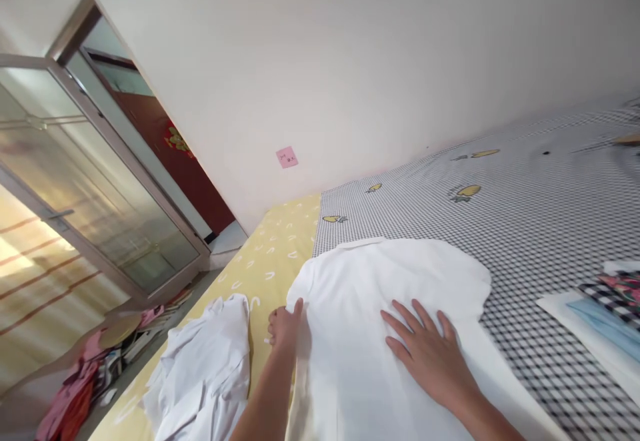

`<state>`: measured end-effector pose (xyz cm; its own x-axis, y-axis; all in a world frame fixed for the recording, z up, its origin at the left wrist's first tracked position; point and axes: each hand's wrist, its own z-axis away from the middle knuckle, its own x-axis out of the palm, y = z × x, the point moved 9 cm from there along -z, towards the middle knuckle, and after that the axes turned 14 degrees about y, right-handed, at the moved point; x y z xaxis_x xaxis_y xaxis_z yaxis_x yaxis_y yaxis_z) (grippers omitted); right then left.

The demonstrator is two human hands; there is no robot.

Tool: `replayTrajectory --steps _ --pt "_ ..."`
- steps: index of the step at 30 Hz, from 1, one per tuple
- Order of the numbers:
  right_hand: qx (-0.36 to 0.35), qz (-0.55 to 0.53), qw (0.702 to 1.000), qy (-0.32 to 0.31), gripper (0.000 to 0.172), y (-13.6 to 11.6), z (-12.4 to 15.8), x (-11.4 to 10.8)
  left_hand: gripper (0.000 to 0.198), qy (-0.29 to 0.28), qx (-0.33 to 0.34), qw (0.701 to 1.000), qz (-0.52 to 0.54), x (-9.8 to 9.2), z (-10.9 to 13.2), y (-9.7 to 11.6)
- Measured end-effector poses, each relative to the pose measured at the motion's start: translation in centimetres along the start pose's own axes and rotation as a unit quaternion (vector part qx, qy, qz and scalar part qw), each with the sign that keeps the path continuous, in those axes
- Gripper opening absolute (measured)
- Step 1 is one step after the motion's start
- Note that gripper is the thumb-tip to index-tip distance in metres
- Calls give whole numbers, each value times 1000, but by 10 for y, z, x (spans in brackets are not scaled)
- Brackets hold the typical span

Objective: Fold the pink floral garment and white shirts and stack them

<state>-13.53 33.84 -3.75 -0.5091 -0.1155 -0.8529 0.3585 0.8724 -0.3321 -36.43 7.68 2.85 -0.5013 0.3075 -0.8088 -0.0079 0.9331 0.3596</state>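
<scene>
Head view: white shirt [380, 294] spread flat, hands pressing it.

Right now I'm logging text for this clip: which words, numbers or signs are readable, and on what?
Pink sticky note on the wall: dark handwriting, too small to read.
Gold ornament on the red door: blurred, no legible characters.
White shirt: no print visible.

Bed [500, 334] with checked sheet [525, 228], yellow sheet [273, 254], flat white shirt [360, 294], crumpled white garment [205, 368], folded clothes [600, 321].

White shirt [370, 281] — flat on bed.
</scene>
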Motion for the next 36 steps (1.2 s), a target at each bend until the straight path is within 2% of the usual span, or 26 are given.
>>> replayTrajectory --steps 3,5,9,12,16,19,21,22,24,26,27,29,30,31,33,36 --pt "2 -30 1000 -3 51 -1 0 -2 26 -2 29 999 25 -5 -6 29" --pt "7 -43 999 -3 50 -1 0 -4 24 -3 69 996 47 -12 0 55" --pt "9 -57 998 5 50 -2 -2 -9 28 -19 181 981 73 -20 36 108" --pt "7 -61 998 13 49 -2 -2 -9 34 -64 266 959 72 -12 72 139" --pt "-2 -53 998 30 48 -1 -3 -6 46 -157 336 928 45 12 111 160" --pt "-11 -39 998 46 48 0 -2 -5 65 -236 366 900 29 18 133 160" --pt "-16 -31 998 48 49 0 -1 -4 76 -268 376 886 34 8 144 148" --pt "-15 -25 999 46 49 0 0 -3 79 -267 374 887 44 -1 147 136" --pt "-11 -13 999 37 50 0 2 0 79 -225 347 908 70 -24 147 98" --pt "-11 5 999 34 51 0 1 1 74 -146 280 946 68 -44 143 38" --pt "-11 14 999 33 51 0 0 1 72 -122 219 967 32 -49 142 -1" --pt "-8 27 1000 8 52 0 -4 1 63 -91 134 987 -14 -57 151 -69" --pt "-2 27 999 -20 53 0 -6 1 61 -91 120 988 -30 -58 159 -92" --pt "5 24 998 -55 54 0 -7 1 60 -93 116 988 -38 -60 167 -108" --pt "16 20 993 -113 56 -3 -2 -6 60 -100 117 987 -39 -66 182 -125" --pt "7 36 992 -119 61 -9 21 -29 46 -112 68 991 -14 -78 193 -132"
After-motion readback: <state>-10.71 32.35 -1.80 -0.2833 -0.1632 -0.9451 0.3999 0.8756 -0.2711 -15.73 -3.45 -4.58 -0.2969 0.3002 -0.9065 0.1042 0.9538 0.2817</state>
